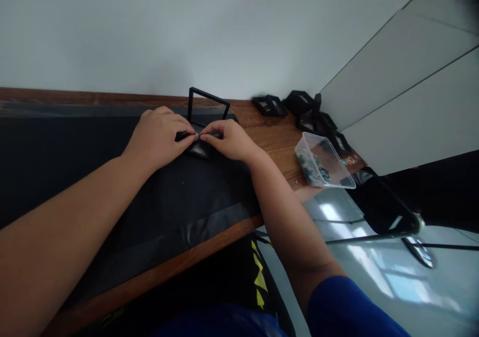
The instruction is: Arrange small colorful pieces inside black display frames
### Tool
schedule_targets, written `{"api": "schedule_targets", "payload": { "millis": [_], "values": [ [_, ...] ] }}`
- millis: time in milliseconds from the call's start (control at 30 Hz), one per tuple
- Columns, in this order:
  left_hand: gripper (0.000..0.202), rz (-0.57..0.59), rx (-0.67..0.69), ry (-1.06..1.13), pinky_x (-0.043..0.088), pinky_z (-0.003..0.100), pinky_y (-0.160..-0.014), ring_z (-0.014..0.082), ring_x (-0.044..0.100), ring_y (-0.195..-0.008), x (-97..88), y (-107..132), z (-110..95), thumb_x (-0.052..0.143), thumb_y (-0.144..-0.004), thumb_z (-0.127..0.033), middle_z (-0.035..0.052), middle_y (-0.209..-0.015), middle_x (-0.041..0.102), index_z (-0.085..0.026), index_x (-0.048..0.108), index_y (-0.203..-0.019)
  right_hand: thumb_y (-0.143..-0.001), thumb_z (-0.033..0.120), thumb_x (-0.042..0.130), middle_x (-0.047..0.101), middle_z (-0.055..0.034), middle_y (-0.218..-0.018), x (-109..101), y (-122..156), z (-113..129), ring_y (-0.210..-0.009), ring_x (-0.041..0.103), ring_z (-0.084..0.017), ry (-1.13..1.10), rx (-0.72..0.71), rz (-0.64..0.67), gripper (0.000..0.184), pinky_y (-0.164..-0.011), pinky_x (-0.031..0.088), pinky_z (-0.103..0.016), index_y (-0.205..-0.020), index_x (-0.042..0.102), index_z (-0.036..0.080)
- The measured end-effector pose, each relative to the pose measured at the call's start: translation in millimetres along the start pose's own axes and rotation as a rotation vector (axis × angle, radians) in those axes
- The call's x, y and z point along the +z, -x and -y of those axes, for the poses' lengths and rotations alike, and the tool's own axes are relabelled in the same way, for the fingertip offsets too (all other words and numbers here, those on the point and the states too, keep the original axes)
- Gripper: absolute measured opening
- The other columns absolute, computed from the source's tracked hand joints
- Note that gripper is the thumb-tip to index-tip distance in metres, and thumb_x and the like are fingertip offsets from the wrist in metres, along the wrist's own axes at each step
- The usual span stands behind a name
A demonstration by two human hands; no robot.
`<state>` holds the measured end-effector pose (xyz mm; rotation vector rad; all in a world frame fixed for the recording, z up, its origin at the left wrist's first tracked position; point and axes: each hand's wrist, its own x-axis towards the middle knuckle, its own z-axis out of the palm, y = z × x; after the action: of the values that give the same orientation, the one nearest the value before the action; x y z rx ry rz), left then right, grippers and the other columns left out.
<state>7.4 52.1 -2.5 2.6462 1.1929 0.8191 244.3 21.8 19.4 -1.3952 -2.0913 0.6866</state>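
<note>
My left hand (159,133) and my right hand (234,140) meet over a black open case or frame (200,150) lying on the dark mat. Thumb and forefinger of each hand are pinched together, the tips almost touching. A tiny pale or greenish bit shows between them, too small to name. Behind the fingers, a thin black rectangular frame (209,95) stands tilted up, seemingly part of the same piece. My hands hide much of the lower part.
A black mat (157,217) covers the left of the wooden table (271,142). To the right, a clear plastic tub (318,162) holds many small greenish pieces, near the table edge. Several black frame-like parts (269,106) lie at the back right, by the wall.
</note>
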Motion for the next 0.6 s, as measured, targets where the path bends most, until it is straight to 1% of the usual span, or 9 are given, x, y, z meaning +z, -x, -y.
{"api": "schedule_targets", "payload": {
  "millis": [67,167,267,367,433,500,600],
  "values": [
    [0.036,-0.006,-0.001,0.013,0.055,0.064,-0.111,0.0413,0.074,-0.12,-0.1,-0.2,-1.5,0.062,-0.105,-0.049,0.007,-0.119,0.091,-0.033,0.094,-0.107,-0.106,0.023,0.077,0.09,-0.0069,-0.11,0.6,-0.2,-0.8,-0.099,0.078,-0.021,0.002,-0.003,-0.003,0.016,-0.095,0.057,-0.035,-0.109,0.092,0.018],
    [0.036,-0.029,0.004,0.069,0.056,0.062,-0.111,0.0396,0.075,-0.118,-0.5,-0.8,-2.3,0.062,-0.106,-0.049,0.0055,-0.117,0.091,-0.035,0.094,-0.109,-0.106,0.021,0.076,0.09,-0.0066,-0.11,1.3,-0.1,-0.9,-0.1,0.078,-0.021,0.006,-0.011,-0.007,0.016,-0.096,0.057,-0.035,-0.11,0.091,0.018],
    [0.039,-0.074,-0.028,0.079,0.056,0.063,-0.113,0.04,0.073,-0.122,-4.6,-0.1,-2.9,0.06,-0.108,-0.053,0.0046,-0.117,0.091,-0.037,0.095,-0.113,-0.106,0.02,0.076,0.09,-0.0065,-0.111,1.5,0.1,-0.2,-0.1,0.077,-0.02,0.004,-0.012,-0.009,0.016,-0.094,0.056,-0.034,-0.111,0.091,0.017],
    [0.048,-0.093,-0.069,0.049,0.055,0.065,-0.116,0.0388,0.071,-0.126,-12.8,1.9,-1.2,0.056,-0.109,-0.06,0.0034,-0.117,0.091,-0.033,0.095,-0.116,-0.106,0.02,0.076,0.09,-0.0064,-0.109,1.1,-0.3,-0.7,-0.096,0.077,-0.02,0.01,-0.002,-0.007,0.017,-0.092,0.056,-0.034,-0.112,0.091,0.017],
    [0.054,-0.088,-0.095,0.035,0.054,0.065,-0.118,0.037,0.071,-0.127,-18.8,3.3,2.3,0.054,-0.109,-0.064,0.0022,-0.118,0.09,-0.03,0.094,-0.118,-0.105,0.02,0.076,0.089,-0.0063,-0.112,0.5,-1.1,-2.2,-0.099,0.078,-0.021,0.013,-0.003,-0.017,0.017,-0.095,0.058,-0.035,-0.113,0.091,0.018],
    [0.057,-0.063,-0.104,0.032,0.053,0.063,-0.12,0.0358,0.072,-0.127,-23.7,4.2,7.0,0.054,-0.108,-0.068,0.0019,-0.118,0.09,-0.028,0.093,-0.117,-0.104,0.02,0.077,0.089,-0.0066,-0.119,-0.6,-2.0,-4.0,-0.106,0.079,-0.022,0.021,-0.004,-0.056,0.017,-0.1,0.059,-0.036,-0.116,0.09,0.019],
    [0.059,0.008,-0.091,0.03,0.053,0.061,-0.118,0.0364,0.073,-0.125,-26.8,4.6,13.1,0.055,-0.106,-0.072,0.0049,-0.115,0.089,-0.027,0.092,-0.11,-0.103,0.018,0.079,0.088,-0.0088,-0.123,-3.2,-2.6,-5.4,-0.106,0.079,-0.022,0.057,0.031,-0.116,0.02,-0.102,0.059,-0.037,-0.121,0.089,0.018]
  ]
}}
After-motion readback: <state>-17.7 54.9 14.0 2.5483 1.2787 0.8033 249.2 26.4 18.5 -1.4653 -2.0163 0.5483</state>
